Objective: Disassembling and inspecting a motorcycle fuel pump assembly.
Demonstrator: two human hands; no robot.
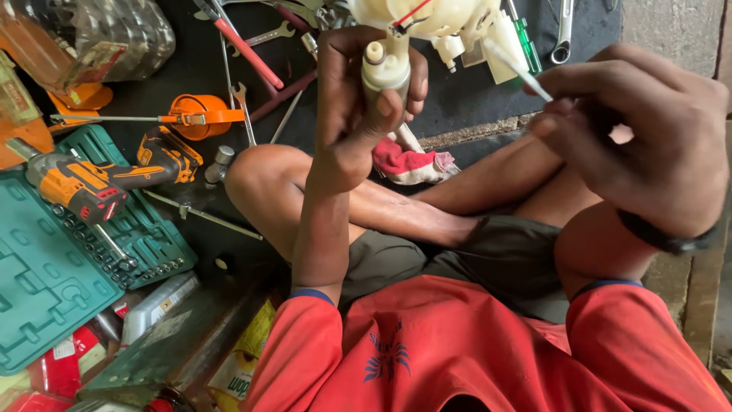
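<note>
My left hand (358, 107) is wrapped tight around the lower stem of a cream-white plastic pump assembly (415, 30), held up in front of me above my crossed legs. The part is pale and slightly yellowed: a short cylinder with a round ring-shaped port on its end sits just above my thumb, and higher up it widens into a lumpy moulded body with stubby nozzles and a thin red wire across it. Its top runs out of view.

My right hand (648, 137) is closed in a pinch on a thin white tube (518, 70), which slants up and left until its far end meets the right side of the assembly.

Below the part, a red and white rag (408, 162) lies on the dark mat (473, 99) by my knee. Near the mat's left edge sit an orange cordless drill (91, 187) on an open teal tool case (46, 282), with spanners (267, 37) toward the far edge.
</note>
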